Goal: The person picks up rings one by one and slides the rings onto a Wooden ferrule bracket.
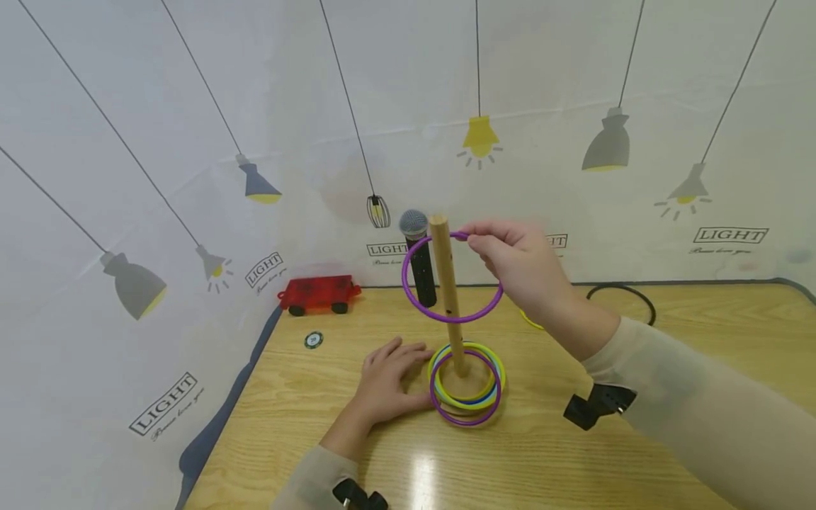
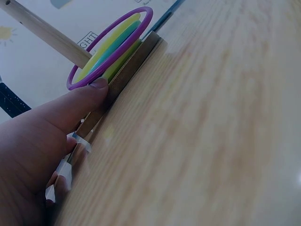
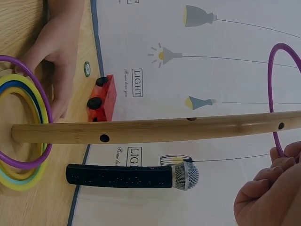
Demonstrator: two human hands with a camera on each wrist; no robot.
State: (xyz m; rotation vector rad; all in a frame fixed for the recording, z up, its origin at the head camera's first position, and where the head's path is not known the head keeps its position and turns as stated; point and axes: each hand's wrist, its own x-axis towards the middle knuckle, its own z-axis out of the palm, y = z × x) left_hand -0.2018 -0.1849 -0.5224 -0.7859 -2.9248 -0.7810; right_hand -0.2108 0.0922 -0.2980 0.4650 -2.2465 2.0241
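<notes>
A wooden peg [image 1: 445, 273] rises from a round base [image 2: 126, 77]. My right hand [image 1: 525, 265] pinches a purple ring [image 1: 404, 275] by its edge between thumb and fingers. This ring encircles the peg near its top, tilted. Down at the base lie several stacked rings, among them a yellow ring [image 1: 503, 375] and, uppermost, another purple ring [image 1: 468, 423] lying slightly off centre. My left hand [image 1: 389, 382] grips the base from the left, thumb on the near side, fingers reaching round the far side. In the left wrist view, the thumb [image 2: 96, 92] presses at the base's edge below the rings.
Behind the peg a black microphone [image 1: 422, 273] stands upright. A red toy wagon [image 1: 321, 292] and a round token [image 1: 314, 340] are at the back left. Behind my right hand, part of a yellow loop [image 1: 531, 321] shows, with a black loop [image 1: 652, 312] farther right.
</notes>
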